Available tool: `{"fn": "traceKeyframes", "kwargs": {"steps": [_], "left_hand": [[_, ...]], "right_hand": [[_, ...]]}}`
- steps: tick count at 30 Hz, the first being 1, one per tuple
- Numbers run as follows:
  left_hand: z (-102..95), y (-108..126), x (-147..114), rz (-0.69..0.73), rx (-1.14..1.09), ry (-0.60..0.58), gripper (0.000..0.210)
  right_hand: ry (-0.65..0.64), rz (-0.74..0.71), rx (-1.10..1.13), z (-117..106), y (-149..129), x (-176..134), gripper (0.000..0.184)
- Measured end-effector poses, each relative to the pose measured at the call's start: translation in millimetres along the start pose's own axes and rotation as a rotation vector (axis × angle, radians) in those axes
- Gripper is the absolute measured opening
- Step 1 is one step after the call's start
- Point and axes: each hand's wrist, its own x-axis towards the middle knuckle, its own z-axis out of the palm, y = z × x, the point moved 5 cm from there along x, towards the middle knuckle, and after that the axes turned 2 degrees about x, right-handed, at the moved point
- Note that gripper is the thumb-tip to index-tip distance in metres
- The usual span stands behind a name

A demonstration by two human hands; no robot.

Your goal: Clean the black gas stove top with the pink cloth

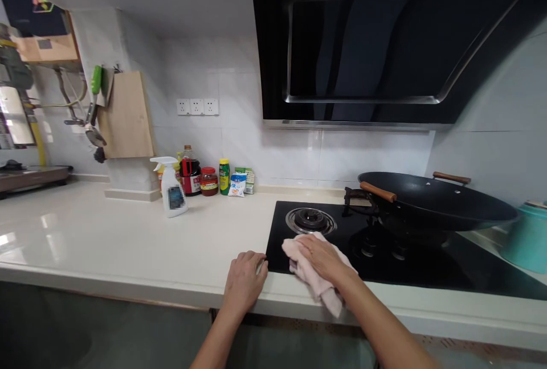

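A pale pink cloth (314,282) lies bunched on the front left part of the black glass gas stove (277,238), its tail hanging over the counter's front edge. On top of it presses my right hand (320,256), with the fingers over the folds. My left hand (247,278) rests on the white counter beside the stove's left front corner, fingers loosely bent and holding nothing. Just behind the cloth is the left burner (311,220), with no pot support on it. A large black wok (444,201) with wooden handles sits over the right side of the stove.
A white spray bottle (173,195) stands on the counter (106,238) at left. Behind it are a dark sauce bottle (190,175), a red-lidded jar (209,181) and a green bottle (224,177). The range hood (359,113) overhangs the stove. A teal container (526,238) is at far right.
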Motion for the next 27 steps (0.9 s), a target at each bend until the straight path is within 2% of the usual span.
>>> {"fn": "traceKeyframes", "kwargs": {"steps": [5, 7, 9, 11, 14, 18, 21, 24, 27], "left_hand": [[2.7, -2, 0, -0.013, -0.023, 0.004, 0.022], [2.7, -2, 0, -0.017, -0.017, 0.002, 0.022], [2.1, -1, 0, -0.017, -0.008, 0.005, 0.021], [1.7, 0, 0, -0.016, -0.001, 0.01, 0.021], [2.6, 1, -1, -0.014, 0.007, 0.019, 0.021], [3.3, 2, -2, -0.015, 0.021, 0.031, 0.02], [2.3, 3, -3, -0.008, 0.022, 0.023, 0.021], [0.8, 3, -3, -0.003, 0.011, 0.015, 0.021], [1.0, 3, -4, -0.007, 0.0, 0.013, 0.02]], "right_hand": [[0.092, 0.177, -0.017, -41, 80, -50, 0.055], [0.114, 0.208, 0.031, -48, 96, -65, 0.058], [0.14, 0.232, 0.072, -50, 100, -73, 0.06], [0.146, 0.27, 0.054, -44, 91, -73, 0.062], [0.077, 0.301, -0.035, -26, 60, -67, 0.065], [-0.112, 0.145, -0.06, 6, -1, -54, 0.076], [-0.144, 0.025, -0.002, 18, -33, -37, 0.064], [-0.113, -0.015, 0.04, 17, -32, -15, 0.055], [-0.065, 0.071, 0.02, 8, 2, 7, 0.053]]}}
